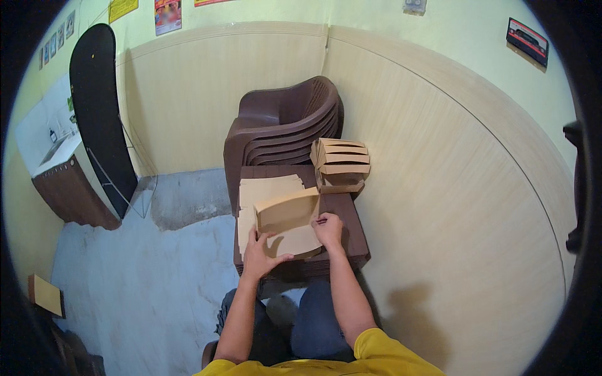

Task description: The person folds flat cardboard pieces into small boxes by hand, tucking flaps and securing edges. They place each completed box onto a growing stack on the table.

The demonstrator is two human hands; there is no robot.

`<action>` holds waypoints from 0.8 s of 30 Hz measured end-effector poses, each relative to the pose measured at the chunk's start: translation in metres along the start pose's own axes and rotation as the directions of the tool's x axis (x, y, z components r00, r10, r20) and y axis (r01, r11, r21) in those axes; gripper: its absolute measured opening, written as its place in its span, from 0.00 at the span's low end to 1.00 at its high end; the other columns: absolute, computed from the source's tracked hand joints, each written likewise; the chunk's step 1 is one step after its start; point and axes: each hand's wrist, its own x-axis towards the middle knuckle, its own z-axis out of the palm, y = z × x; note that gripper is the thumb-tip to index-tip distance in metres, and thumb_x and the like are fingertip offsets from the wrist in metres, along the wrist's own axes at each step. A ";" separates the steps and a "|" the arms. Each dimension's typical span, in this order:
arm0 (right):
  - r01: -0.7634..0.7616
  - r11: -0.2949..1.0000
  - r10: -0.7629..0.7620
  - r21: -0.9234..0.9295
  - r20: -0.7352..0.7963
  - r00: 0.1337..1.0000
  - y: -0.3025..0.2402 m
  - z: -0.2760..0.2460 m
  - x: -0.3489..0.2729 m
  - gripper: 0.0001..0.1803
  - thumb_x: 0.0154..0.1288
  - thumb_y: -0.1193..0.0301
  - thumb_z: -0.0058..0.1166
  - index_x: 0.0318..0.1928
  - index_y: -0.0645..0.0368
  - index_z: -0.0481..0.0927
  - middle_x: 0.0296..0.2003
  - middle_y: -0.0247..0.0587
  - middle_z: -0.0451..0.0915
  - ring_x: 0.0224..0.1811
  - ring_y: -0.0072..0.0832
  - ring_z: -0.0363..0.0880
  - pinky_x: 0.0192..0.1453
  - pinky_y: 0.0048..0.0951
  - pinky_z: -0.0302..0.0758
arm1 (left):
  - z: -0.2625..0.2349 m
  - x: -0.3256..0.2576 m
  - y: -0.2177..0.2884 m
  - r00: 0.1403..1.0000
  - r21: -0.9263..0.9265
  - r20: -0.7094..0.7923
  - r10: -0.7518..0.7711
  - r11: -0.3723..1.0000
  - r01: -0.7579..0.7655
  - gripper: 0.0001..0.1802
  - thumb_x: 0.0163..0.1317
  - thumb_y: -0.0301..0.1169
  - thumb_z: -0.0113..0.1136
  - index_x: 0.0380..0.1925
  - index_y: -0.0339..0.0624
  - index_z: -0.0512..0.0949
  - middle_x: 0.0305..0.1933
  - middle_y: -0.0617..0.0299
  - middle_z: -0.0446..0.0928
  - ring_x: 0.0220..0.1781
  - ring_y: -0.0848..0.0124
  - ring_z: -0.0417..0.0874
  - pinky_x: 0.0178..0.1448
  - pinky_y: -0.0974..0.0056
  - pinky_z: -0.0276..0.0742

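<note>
A partly folded cardboard box [288, 213] is resting on the near part of a brown bench [350, 229], its far wall standing up and its open side facing the person. The left hand [260, 254] is grasping the box at its near left corner, fingers spreading at the left side and thumb stretching along the near edge. The right hand [329, 230] is pinching the right side, its grip closing on the cardboard there. Flat cardboard sheets [271, 184] are lying beneath and left of the box. Folded cartons [342, 168] are sitting at the far right, beside stacked brown chairs [282, 128].
</note>
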 end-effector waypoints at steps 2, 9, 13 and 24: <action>-0.029 0.999 0.025 0.039 0.118 0.993 0.005 -0.003 0.015 0.14 0.57 0.65 0.73 0.36 0.64 0.91 0.30 0.53 0.89 0.36 0.50 0.91 0.48 0.45 0.85 | 0.006 0.004 -0.012 0.996 -0.048 -0.027 0.088 0.995 -0.089 0.58 0.37 0.59 0.91 0.67 0.42 0.79 0.76 0.40 0.69 0.76 0.42 0.75 0.79 0.45 0.73; 0.243 0.968 -0.250 0.056 0.185 0.951 0.016 -0.030 0.083 0.41 0.60 0.62 0.71 0.74 0.56 0.75 0.73 0.53 0.71 0.80 0.51 0.63 0.86 0.47 0.58 | 0.023 0.008 -0.013 0.998 -0.079 -0.056 0.006 0.997 -0.011 0.66 0.41 0.59 0.89 0.75 0.33 0.69 0.75 0.41 0.70 0.75 0.43 0.76 0.75 0.45 0.76; 0.214 0.888 -0.339 0.406 0.266 0.903 0.027 -0.037 0.108 0.43 0.56 0.60 0.72 0.73 0.55 0.76 0.71 0.53 0.74 0.81 0.52 0.63 0.86 0.54 0.57 | 0.018 0.015 -0.009 0.998 -0.065 -0.035 -0.049 0.997 0.046 0.67 0.41 0.56 0.90 0.75 0.31 0.67 0.73 0.41 0.70 0.75 0.42 0.75 0.77 0.45 0.74; 0.500 0.606 -0.406 -0.619 0.300 0.863 0.064 -0.015 0.168 0.07 0.68 0.70 0.65 0.45 0.52 0.87 0.46 0.41 0.85 0.55 0.44 0.84 0.64 0.53 0.76 | 0.026 0.067 -0.018 0.988 -0.043 -0.088 -0.125 0.992 0.122 0.69 0.44 0.61 0.87 0.75 0.26 0.61 0.74 0.32 0.65 0.77 0.35 0.69 0.79 0.41 0.71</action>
